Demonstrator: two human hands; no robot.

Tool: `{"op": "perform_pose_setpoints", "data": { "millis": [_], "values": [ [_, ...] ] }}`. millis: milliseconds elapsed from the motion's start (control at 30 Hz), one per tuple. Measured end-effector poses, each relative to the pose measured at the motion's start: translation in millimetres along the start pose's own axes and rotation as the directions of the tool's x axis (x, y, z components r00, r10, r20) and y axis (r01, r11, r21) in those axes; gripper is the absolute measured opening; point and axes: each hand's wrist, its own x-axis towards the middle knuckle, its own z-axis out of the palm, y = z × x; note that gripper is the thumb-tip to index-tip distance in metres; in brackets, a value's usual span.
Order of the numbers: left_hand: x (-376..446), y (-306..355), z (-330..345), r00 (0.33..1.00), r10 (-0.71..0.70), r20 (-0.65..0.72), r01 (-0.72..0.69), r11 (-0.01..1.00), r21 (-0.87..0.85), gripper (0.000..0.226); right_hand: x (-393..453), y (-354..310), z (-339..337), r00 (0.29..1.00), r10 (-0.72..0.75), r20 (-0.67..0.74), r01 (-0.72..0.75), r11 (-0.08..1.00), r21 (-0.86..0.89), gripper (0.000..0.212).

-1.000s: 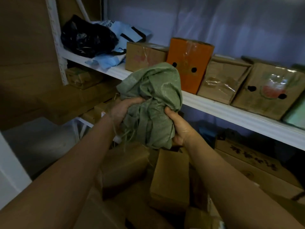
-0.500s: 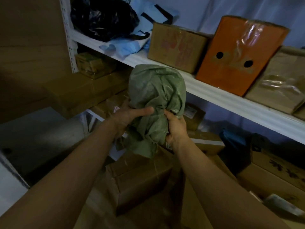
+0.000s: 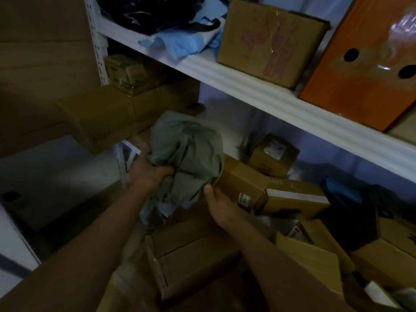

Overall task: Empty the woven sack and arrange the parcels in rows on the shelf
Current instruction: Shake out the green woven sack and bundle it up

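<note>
Grey-green woven sack (image 3: 186, 154), crumpled into a soft, creased bundle, is sitting at the centre of the frame, held below the white shelf (image 3: 265, 95). Left hand (image 3: 149, 174) is grasping the bundle from its left side, fingers curled into the loose fabric. Right hand (image 3: 221, 206) is lying against the lower right edge of the sack, thumb touching the cloth; whether its fingers are gripping cannot be told.

On the shelf, upper right of the frame, a brown cardboard box (image 3: 267, 41) with faded red print is standing beside an orange box (image 3: 369, 70) with two round holes and glossy tape. At upper centre, black plastic bag (image 3: 146, 12) and pale blue wrapping (image 3: 180, 43) are lying crumpled. Below the shelf, rectangular brown cardboard parcels (image 3: 290, 199) are lying in a loose heap, several bearing white labels.
</note>
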Motion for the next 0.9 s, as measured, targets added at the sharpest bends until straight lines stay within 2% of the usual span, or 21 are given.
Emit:
{"op": "perform_pose_setpoints", "data": {
  "millis": [33,100,167,233,267,300,333,367,400,433,500,567,600,667,700,733,800,867,900],
  "values": [
    [-3,-8,3,0.998,-0.036,0.048,0.036,0.999,0.012,0.079,1,2,-1,0.996,-0.005,0.084,0.015,0.994,-0.112,0.055],
    [-4,-22,9,0.990,-0.076,0.121,0.075,0.997,0.014,0.091,3,6,-2,0.986,0.003,0.166,0.039,0.968,-0.247,0.057],
    [0,-36,17,0.978,-0.124,0.168,0.128,0.992,-0.016,0.106,8,13,-3,0.981,0.020,0.194,0.041,0.953,-0.302,0.059],
    [1,-42,25,0.960,-0.174,0.219,0.185,0.982,-0.031,0.110,13,21,-8,0.977,0.049,0.207,0.010,0.961,-0.276,0.055],
    [0,-41,28,0.946,-0.196,0.258,0.213,0.976,-0.041,0.110,15,23,-13,0.986,0.064,0.156,-0.019,0.960,-0.278,0.052],
    [-1,-42,33,0.934,-0.213,0.287,0.240,0.969,-0.062,0.107,17,23,-19,0.998,0.057,0.032,-0.045,0.952,-0.303,0.052],
    [-2,-44,37,0.923,-0.224,0.313,0.261,0.962,-0.079,0.100,19,25,-25,0.987,0.018,-0.161,-0.071,0.941,-0.332,0.052],
    [-1,-47,42,0.907,-0.242,0.344,0.293,0.950,-0.105,0.090,20,26,-30,0.930,-0.055,-0.363,-0.076,0.938,-0.337,0.050],
    [3,-52,48,0.892,-0.257,0.372,0.320,0.940,-0.119,0.078,22,26,-33,0.849,-0.163,-0.503,-0.015,0.943,-0.332,0.046],
    [6,-55,52,0.879,-0.275,0.391,0.346,0.930,-0.124,0.067,23,26,-34,0.786,-0.298,-0.542,0.100,0.926,-0.363,0.043],
    [14,-59,61,0.841,-0.307,0.445,0.385,0.918,-0.095,0.058,28,28,-35,0.757,-0.517,-0.399,0.313,0.824,-0.473,0.039],
    [17,-61,66,0.811,-0.303,0.501,0.379,0.924,-0.055,0.061,37,36,-33,0.797,-0.575,-0.186,0.410,0.740,-0.533,0.035],
    [19,-67,68,0.804,-0.296,0.516,0.355,0.935,-0.018,0.076,42,42,-34,0.855,-0.511,-0.092,0.389,0.748,-0.538,0.035],
    [20,-82,67,0.808,-0.288,0.513,0.268,0.956,0.115,0.124,51,55,-37,0.963,-0.249,0.107,0.265,0.784,-0.561,0.044],
    [19,-88,65,0.821,-0.279,0.498,0.192,0.956,0.220,0.139,54,61,-37,0.973,-0.138,0.184,0.223,0.764,-0.606,0.050],
    [18,-97,65,0.843,-0.254,0.473,0.093,0.937,0.337,0.144,55,63,-36,0.973,-0.087,0.212,0.208,0.728,-0.654,0.054],
    [16,-105,64,0.880,-0.143,0.453,-0.135,0.839,0.527,0.137,55,55,-32,0.984,-0.158,0.079,0.170,0.728,-0.664,0.056],
    [18,-100,72,0.854,-0.031,0.519,-0.331,0.738,0.589,0.134,59,43,-25,0.951,-0.295,-0.089,0.179,0.765,-0.618,0.062],
    [20,-96,77,0.824,-0.023,0.567,-0.387,0.708,0.590,0.134,62,40,-22,0.943,-0.324,-0.080,0.216,0.774,-0.596,0.071]
  ]
}}
